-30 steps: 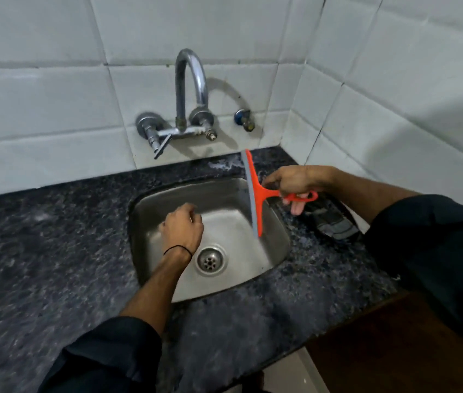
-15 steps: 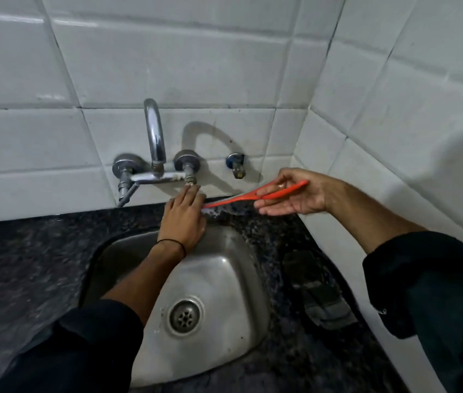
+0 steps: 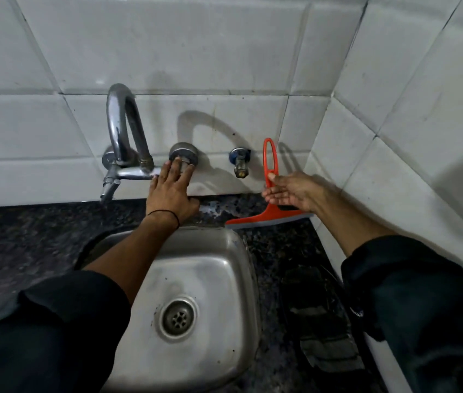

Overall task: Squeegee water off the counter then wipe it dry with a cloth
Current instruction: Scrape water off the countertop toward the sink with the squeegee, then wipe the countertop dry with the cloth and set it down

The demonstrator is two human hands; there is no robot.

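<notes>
At the back of the table (image 3: 40, 236), in the corner by the tiled wall, I see the red squeegee (image 3: 270, 215) standing with its grey blade edge down on the dark wet stone and its loop handle pointing up against the tiles. My right hand (image 3: 292, 192) is loosely open around the lower handle, fingers spread, with only a fingertip or thumb seeming to touch the stem; I would not call it a firm grip. My left hand (image 3: 172, 192) is flat and open too, fingers resting on the tap valve (image 3: 184, 157) beside the spout (image 3: 122, 129), holding nothing. I judge the squeegee light and stiff in its plastic frame, with a soft rubber strip that bends under pressure; wet plastic may slip, so I would close the hand round the stem just below the loop, or hook fingers through the loop, to press evenly. A puddle glints on the stone just left of the blade, beside the sink (image 3: 233, 242). A dark folded thing, perhaps the cloth (image 3: 318, 316), lies to the right of the sink.
</notes>
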